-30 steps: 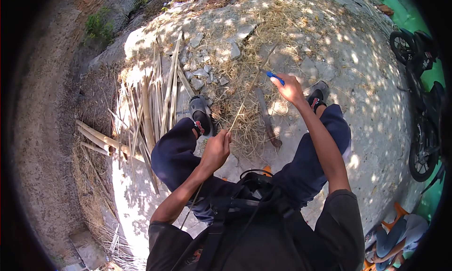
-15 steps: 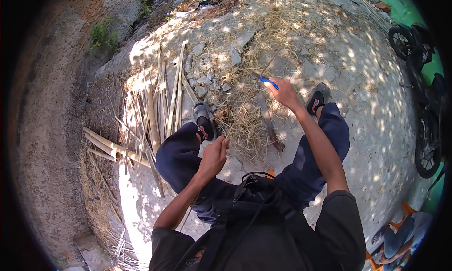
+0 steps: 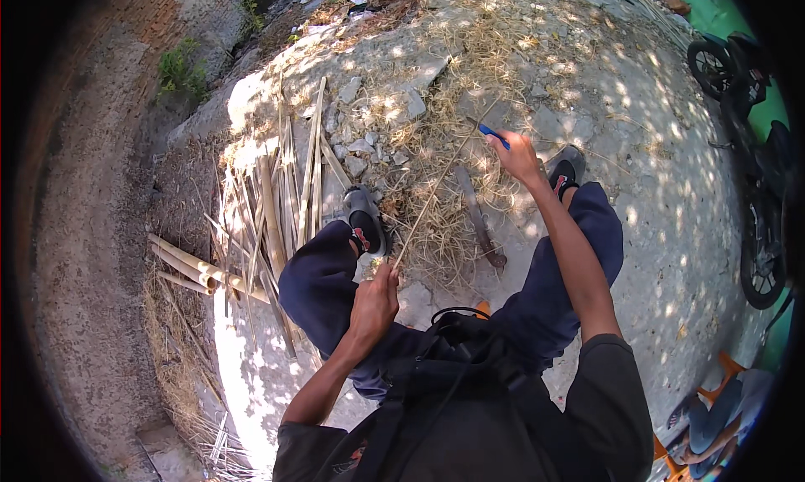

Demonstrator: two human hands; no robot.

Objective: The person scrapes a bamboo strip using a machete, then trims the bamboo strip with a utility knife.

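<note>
The left hand [image 3: 375,303] has its fingers closed around a thin stick [image 3: 433,194], which slants forward above pale shavings [image 3: 446,235]. The right hand [image 3: 517,158] grips a blue knife [image 3: 494,135] near the stick's far end.

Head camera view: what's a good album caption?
Left hand gripping a thin strip, right hand holding a blue knife, above pale shavings on dappled ground.
</note>
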